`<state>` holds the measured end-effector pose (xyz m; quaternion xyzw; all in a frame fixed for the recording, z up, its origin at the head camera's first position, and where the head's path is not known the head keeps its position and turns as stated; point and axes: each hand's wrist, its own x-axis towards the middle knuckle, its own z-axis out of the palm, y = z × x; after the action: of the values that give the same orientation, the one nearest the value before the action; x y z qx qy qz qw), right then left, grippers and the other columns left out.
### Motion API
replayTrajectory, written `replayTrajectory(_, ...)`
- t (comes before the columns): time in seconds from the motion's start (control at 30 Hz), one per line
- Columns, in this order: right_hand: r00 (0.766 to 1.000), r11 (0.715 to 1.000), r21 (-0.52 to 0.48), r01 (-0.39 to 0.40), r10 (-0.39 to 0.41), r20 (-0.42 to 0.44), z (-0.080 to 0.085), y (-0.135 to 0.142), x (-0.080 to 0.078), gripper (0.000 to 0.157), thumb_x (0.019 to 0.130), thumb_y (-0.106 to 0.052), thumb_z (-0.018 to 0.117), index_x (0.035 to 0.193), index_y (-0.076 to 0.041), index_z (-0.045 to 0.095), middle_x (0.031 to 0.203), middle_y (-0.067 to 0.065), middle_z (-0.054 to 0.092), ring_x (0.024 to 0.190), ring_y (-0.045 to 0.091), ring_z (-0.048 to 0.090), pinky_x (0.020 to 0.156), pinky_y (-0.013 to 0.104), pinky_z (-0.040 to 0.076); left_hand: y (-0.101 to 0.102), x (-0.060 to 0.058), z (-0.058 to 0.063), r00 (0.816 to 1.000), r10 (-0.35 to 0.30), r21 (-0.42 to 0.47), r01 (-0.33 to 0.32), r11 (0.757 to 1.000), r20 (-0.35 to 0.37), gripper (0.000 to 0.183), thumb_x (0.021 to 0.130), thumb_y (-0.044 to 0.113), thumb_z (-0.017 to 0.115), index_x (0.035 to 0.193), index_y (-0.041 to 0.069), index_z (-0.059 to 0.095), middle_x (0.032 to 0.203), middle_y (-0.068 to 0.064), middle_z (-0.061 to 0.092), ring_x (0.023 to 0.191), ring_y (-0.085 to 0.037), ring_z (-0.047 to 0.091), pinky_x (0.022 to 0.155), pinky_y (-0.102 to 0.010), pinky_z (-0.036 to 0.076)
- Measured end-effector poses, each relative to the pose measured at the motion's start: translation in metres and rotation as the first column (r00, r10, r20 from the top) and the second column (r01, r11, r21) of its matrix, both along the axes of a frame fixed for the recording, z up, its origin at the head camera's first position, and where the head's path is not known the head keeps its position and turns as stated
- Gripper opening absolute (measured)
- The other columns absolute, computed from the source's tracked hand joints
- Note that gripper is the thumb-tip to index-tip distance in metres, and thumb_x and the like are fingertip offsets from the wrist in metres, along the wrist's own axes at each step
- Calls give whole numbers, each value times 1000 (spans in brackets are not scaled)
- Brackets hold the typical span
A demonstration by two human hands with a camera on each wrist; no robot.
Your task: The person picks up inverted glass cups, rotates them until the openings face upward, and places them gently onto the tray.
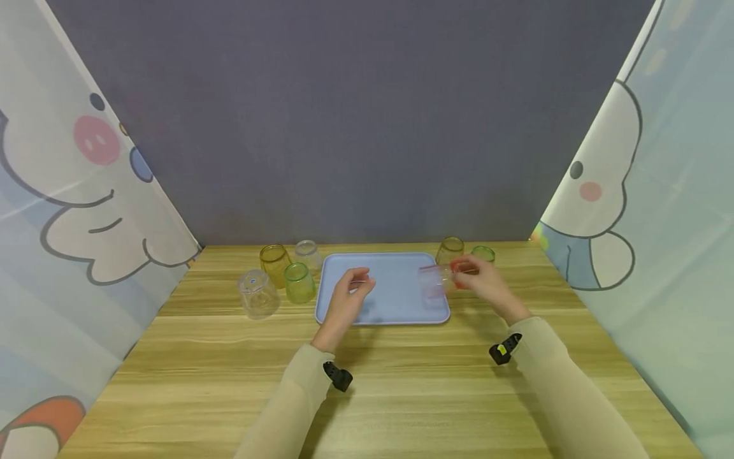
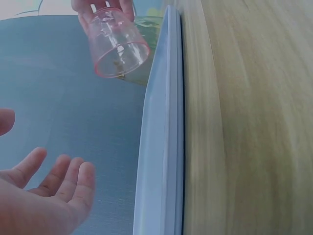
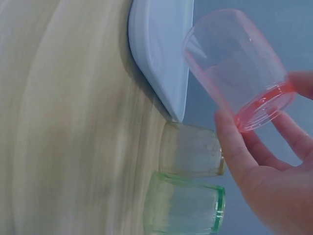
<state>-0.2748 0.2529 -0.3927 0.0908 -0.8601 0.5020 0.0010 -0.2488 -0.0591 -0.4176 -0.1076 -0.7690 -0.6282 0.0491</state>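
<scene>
My right hand point(image 1: 483, 280) pinches a clear, pink-tinted cup point(image 3: 239, 63) around its red base end. The cup lies tilted in the air over the right end of the pale blue tray point(image 1: 390, 313), its wide mouth pointing left toward the other hand. In the left wrist view, the same pink cup point(image 2: 119, 46) shows its open mouth. Above the tray's left part, my left hand point(image 1: 346, 299) is held with loosely bent fingers and a gap between thumb and fingers. Nothing is in it.
Left of the tray stand an amber cup point(image 1: 274, 264), a green cup point(image 1: 300, 284) and two clear cups, one nearer point(image 1: 259, 295), one behind point(image 1: 308, 254). Another amber cup point(image 1: 450, 248) and a green cup point(image 3: 186, 203) stand beyond the tray's right end. A grey panel point(image 1: 367, 127) rises behind.
</scene>
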Motion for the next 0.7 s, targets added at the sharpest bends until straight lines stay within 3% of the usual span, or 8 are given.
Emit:
replayTrajectory(0.23,1000,991,-129,-16,19,21,-7,-9,-1,44,91,-16,63,130,0,51,124,26,52,105,31,57,81,33,53,-1,0,-1,1000,-5,6,5,1000,-3,38,94,33,60,127,16,55,124,-13,54,111,-24,53,92,-43,44)
replayTrajectory(0.43,999,974,-225,-24,29,18,-11,-16,-2,44,90,-14,64,129,0,51,122,24,52,101,22,59,80,31,54,-2,2,3,1000,-16,14,15,1000,27,40,94,29,61,130,13,54,125,-9,54,115,-27,51,94,-45,42)
replayTrajectory(0.7,996,940,-333,-72,86,27,-13,-24,1,49,91,-15,63,132,5,46,127,27,49,105,26,58,86,35,52,0,24,31,999,-35,3,35,999,11,37,95,18,58,129,3,53,123,-15,55,113,-30,53,92,-40,46)
